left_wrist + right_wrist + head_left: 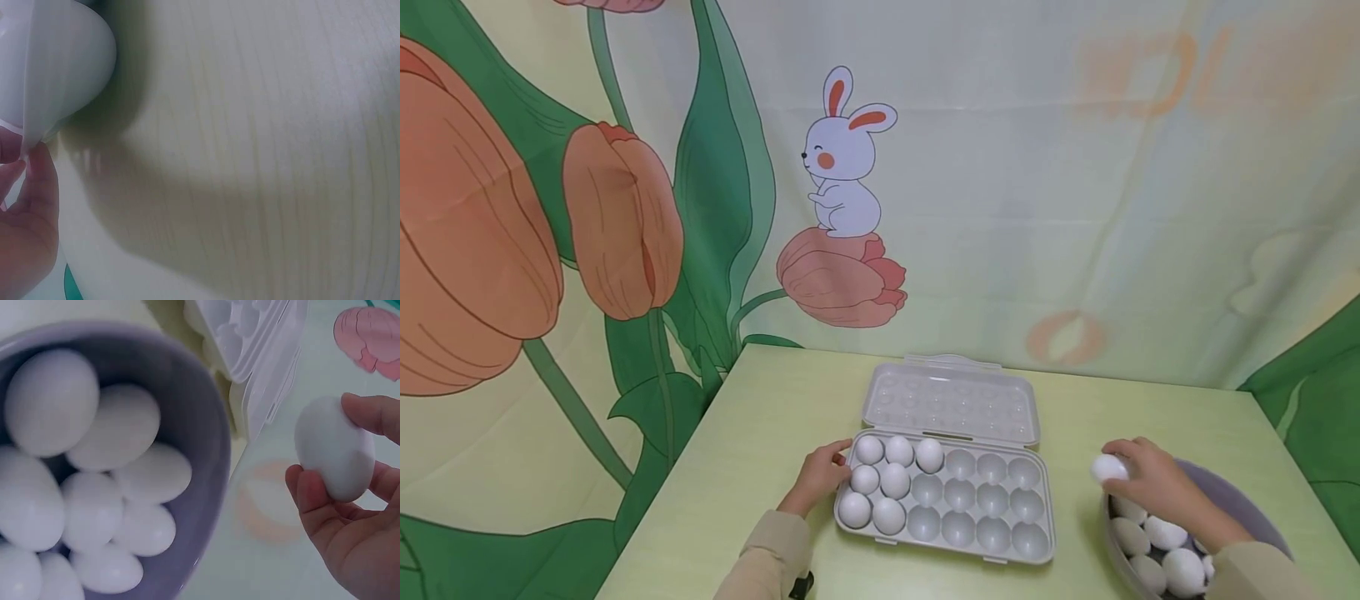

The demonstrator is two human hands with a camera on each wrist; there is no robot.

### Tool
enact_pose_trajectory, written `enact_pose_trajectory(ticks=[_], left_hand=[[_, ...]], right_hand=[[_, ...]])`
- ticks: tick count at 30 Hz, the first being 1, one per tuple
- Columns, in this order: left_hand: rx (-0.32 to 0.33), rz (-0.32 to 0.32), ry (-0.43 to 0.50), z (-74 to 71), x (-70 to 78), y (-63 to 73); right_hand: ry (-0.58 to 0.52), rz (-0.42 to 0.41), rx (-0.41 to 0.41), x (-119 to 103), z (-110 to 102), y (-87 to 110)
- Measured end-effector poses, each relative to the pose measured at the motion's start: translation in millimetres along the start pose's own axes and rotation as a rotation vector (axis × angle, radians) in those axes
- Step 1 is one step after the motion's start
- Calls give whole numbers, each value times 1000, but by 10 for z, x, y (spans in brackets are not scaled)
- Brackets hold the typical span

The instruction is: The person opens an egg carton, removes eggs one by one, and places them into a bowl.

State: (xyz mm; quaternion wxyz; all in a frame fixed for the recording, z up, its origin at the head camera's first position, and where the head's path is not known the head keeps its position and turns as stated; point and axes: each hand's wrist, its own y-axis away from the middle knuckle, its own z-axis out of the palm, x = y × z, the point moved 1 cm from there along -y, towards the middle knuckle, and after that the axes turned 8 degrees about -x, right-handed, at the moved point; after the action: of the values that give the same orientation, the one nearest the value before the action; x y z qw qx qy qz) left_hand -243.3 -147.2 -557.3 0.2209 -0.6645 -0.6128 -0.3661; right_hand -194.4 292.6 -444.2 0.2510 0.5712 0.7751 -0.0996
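Observation:
A grey plastic egg box (958, 529) lies on the table with its lid (951, 396) folded back. White eggs (895, 481) fill cups in its left part; the remaining cups hold none. At the box's left end my left hand (818, 477) pinches the rim between thumb and fingers, as the left wrist view also shows. My right hand (1157, 479) holds a white egg (334, 449) by thumb and fingertips, raised above the left rim of a grey-purple bowl (1228, 493). Several more eggs (94, 512) are piled inside that bowl.
The pale yellow table (760, 408) ends at a printed cloth backdrop (985, 208) with tulips and a rabbit. A strip of table (1071, 533) separates the box from the bowl. The bowl stands near the table's right side.

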Motion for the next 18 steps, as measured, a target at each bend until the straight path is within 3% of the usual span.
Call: enact_pose_trajectory(ticks=[9, 18], left_hand=[[-8, -16, 5, 23, -33, -25], [-3, 0, -1, 21, -16, -18]], right_hand=[[34, 70, -84, 321, -106, 218], [77, 182, -160, 444, -79, 381]])
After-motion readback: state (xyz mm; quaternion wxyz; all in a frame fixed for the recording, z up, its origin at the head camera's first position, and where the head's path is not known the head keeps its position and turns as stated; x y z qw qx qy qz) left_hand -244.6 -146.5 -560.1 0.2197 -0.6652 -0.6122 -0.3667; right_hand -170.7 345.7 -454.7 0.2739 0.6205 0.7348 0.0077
